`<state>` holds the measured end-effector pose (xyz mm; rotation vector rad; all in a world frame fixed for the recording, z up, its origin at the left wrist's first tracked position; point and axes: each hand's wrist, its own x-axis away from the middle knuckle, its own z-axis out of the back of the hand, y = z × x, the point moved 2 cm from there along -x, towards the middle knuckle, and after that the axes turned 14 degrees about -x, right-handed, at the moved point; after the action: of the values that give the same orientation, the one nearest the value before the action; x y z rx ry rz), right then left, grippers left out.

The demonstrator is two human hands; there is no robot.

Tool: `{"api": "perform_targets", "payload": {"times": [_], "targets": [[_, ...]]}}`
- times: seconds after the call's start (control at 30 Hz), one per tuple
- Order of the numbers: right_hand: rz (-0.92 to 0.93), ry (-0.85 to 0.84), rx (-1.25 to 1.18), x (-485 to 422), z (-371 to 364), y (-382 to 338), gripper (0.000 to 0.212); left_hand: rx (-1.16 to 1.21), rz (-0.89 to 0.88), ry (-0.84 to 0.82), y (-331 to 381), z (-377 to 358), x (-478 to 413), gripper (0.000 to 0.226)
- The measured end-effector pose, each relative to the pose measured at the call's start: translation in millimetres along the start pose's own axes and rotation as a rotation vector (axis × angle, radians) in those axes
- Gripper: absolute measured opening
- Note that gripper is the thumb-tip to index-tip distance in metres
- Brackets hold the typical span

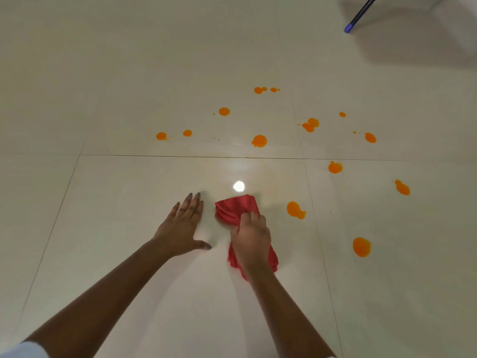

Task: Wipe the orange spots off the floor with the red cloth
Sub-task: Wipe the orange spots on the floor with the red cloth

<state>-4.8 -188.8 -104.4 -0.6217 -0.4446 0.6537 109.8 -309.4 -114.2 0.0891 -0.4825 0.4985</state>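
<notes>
Status: wiping was judged to be at an early stage. The right hand (251,236) gripped the red cloth (236,206), fingers curled over the bunched fabric and pressing it onto the floor (129,99). Part of the cloth projected ahead of the knuckles and part trailed back beside the wrist. The left hand (180,228) lay flat on the tile just beside the cloth, fingers straight and spread, thumb out, holding nothing. It appeared to serve as a brace.

Work left: the orange spots (259,141) were unwiped across most of the visible area.
- The nearest spot (295,210) lay near the cloth on its right, apart from it.
- A large blot (361,246) lay further right, with a round blot (335,167) and an elongated blot (402,187) beyond it.
- Past the grout line (180,156), a scatter ran from a left-hand pair (161,136) to a far cluster (260,90) and a right-hand cluster (311,124).

The tile under and around the cloth showed no orange, only a bright light reflection (239,186). Whether that patch counted as cleaned could not be told. By this evidence nearly all of the task was outstanding.

Markings: no brand, label or writing was readable on the cloth or the floor. A dark rod with a blue tip (349,28) at upper right carried no legible marking. The white sleeve edge (23,351) at lower left was plain
</notes>
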Motion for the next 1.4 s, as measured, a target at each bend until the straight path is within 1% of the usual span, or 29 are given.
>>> {"api": "perform_targets", "payload": {"times": [0.03, 0.07, 0.1, 0.13, 0.17, 0.2, 0.23, 0.3, 0.33, 0.43, 0.5, 0.57, 0.6, 0.67, 0.7, 0.73, 0.83, 0.87, 0.9, 0.93, 0.97, 1.0, 1.07, 1.13, 1.17, 1.2, 1.27, 1.33, 1.4], "targets": [[-0.075, 0.017, -0.165, -8.8, 15.4, 4.8, 0.007, -0.008, -0.035, 0.014, 4.7, 3.3, -0.7, 0.112], [-0.181, 0.033, -0.352, -14.9, 32.5, 12.4, 0.005, -0.004, -0.064, 0.025, 9.4, 7.5, -1.5, 0.110], [-0.274, 0.070, -0.523, -17.1, 49.4, 23.0, 0.009, 0.003, -0.084, 0.023, 14.1, 12.4, -3.0, 0.107], [-0.336, 0.118, -0.607, -17.4, 68.4, 37.8, 0.013, -0.002, -0.107, 0.017, 20.5, 18.7, -7.4, 0.105], [-0.348, 0.138, -0.610, -18.0, 83.1, 50.0, 0.013, -0.024, -0.129, 0.004, 24.1, 23.1, -11.4, 0.103], [-0.354, 0.141, -0.503, -17.5, 94.7, 57.9, 0.008, -0.066, -0.157, -0.009, 28.6, 28.3, -17.0, 0.102], [-0.355, 0.138, -0.297, -18.3, 101.2, 65.5, 0.016, -0.116, -0.183, -0.027, 33.5, 33.3, -22.5, 0.101], [-0.321, 0.130, 0.051, -16.8, 97.0, 77.0, 0.049, -0.187, -0.218, -0.060, 45.7, 41.7, -35.6, 0.100], [-0.268, 0.114, 0.132, -14.6, 88.1, 73.5, 0.057, -0.205, -0.225, -0.074, 51.8, 45.6, -41.6, 0.101], [-0.061, -0.023, 0.263, -12.7, 37.1, 65.3, 0.058, -0.254, -0.234, -0.095, 62.5, 50.5, -54.1, 0.106], [0.042, -0.015, 0.360, -34.2, 29.2, 71.5, 0.057, -0.287, -0.231, -0.094, 65.7, 48.3, -61.9, 0.110], [0.009, -0.019, 0.368, -66.9, 46.5, 90.4, 0.054, -0.256, -0.218, -0.075, 68.4, 46.1, -69.8, 0.112], [-0.058, 0.020, 0.352, -77.8, 59.2, 106.8, 0.054, -0.228, -0.219, -0.061, 71.7, 44.6, -73.1, 0.114], [-0.210, 0.165, 0.300, -74.1, 79.7, 136.8, 0.053, -0.195, -0.249, -0.031, 82.4, 42.7, -78.4, 0.116], [-0.238, 0.243, 0.285, -57.7, 82.2, 142.1, 0.052, -0.186, -0.267, -0.030, 89.0, 41.7, -80.2, 0.117], [-0.227, 0.298, 0.287, -34.8, 78.6, 141.1, 0.052, -0.171, -0.277, -0.038, 95.7, 40.1, -81.4, 0.119], [-0.060, 0.137, 0.293, 13.8, 46.2, 119.6, 0.055, -0.143, -0.252, -0.077, 111.4, 36.3, -84.1, 0.127], [0.024, 0.075, 0.310, 5.7, 43.1, 112.1, 0.054, -0.147, -0.238, -0.085, 113.2, 36.4, -84.1, 0.128], [0.129, 0.060, 0.340, -14.7, 45.4, 106.9, 0.053, -0.155, -0.225, -0.088, 113.3, 37.1, -84.3, 0.128], [0.185, 0.053, 0.369, -39.6, 50.8, 111.3, 0.052, -0.168, -0.219, -0.089, 114.5, 37.3, -84.6, 0.128], [0.184, 0.028, 0.394, -66.7, 62.0, 118.9, 0.051, -0.177, -0.217, -0.089, 114.5, 38.0, -84.9, 0.128], [0.119, 0.035, 0.389, -89.2, 77.1, 130.1, 0.051, -0.181, -0.215, -0.087, 114.3, 37.8, -84.6, 0.127], [-0.103, 0.123, 0.341, -105.8, 103.1, 161.6, 0.052, -0.171, -0.216, -0.082, 114.0, 37.8, -84.6, 0.128], [-0.256, 0.292, 0.272, -73.8, 104.7, 173.1, 0.051, -0.156, -0.229, -0.082, 114.4, 37.0, -83.7, 0.128], [-0.264, 0.351, 0.275, -47.9, 94.8, 165.0, 0.052, -0.140, -0.230, -0.074, 113.6, 35.4, -84.2, 0.129], [-0.226, 0.329, 0.273, -20.2, 79.1, 151.0, 0.054, -0.127, -0.232, -0.067, 113.0, 34.7, -84.1, 0.129], [-0.058, 0.170, 0.283, 8.8, 44.4, 121.0, 0.054, -0.118, -0.236, -0.061, 110.7, 34.8, -83.9, 0.129], [0.112, 0.074, 0.323, -12.5, 38.3, 103.0, 0.053, -0.130, -0.229, -0.060, 110.3, 36.8, -82.8, 0.127], [0.126, 0.013, 0.385, -52.7, 58.1, 111.7, 0.055, -0.130, -0.216, -0.058, 113.2, 40.6, -81.9, 0.125]]}}
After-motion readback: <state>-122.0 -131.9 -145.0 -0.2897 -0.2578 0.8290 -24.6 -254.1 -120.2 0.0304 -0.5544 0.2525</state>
